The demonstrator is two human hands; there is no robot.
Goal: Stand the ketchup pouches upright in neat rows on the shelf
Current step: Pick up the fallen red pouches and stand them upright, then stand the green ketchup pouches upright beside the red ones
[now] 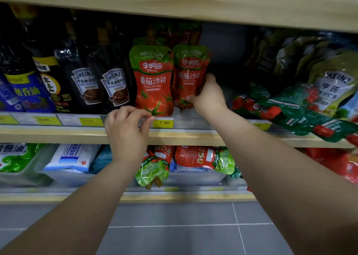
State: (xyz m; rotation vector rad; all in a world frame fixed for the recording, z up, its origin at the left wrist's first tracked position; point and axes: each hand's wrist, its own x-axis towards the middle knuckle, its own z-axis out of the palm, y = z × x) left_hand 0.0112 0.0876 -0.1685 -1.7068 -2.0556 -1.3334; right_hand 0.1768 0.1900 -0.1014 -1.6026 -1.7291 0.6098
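A: Landmark: yellow price tag marked 7.90 (pixel 164 122), on the front rail of the pale wooden shelf (pixel 184 136).

B: Pouches versus hands?

A: The first ketchup pouch (pixel 154 80), glossy red-and-green foil with a waisted outline, stands upright directly above the tag. The left hand (pixel 126 127), just left of the tag, has curled fingers with their tips at that pouch's bottom corner. Pinching or only touching: cannot tell. The second ketchup pouch (pixel 190 74), same crinkled foil, stands above and right of the tag, just beside the first. The right hand (pixel 208 96) grips its right edge, thumb on the front.

B: Obscured?

A: More pouches behind both, in shadow, count unclear. Far right of the tag, a heap of green pouches with red caps (pixel 286 107) lies flat, overhanging the shelf edge and cut off by the frame. Left of the tag stand black Heinz pepper-sauce pouches (pixel 114 84).
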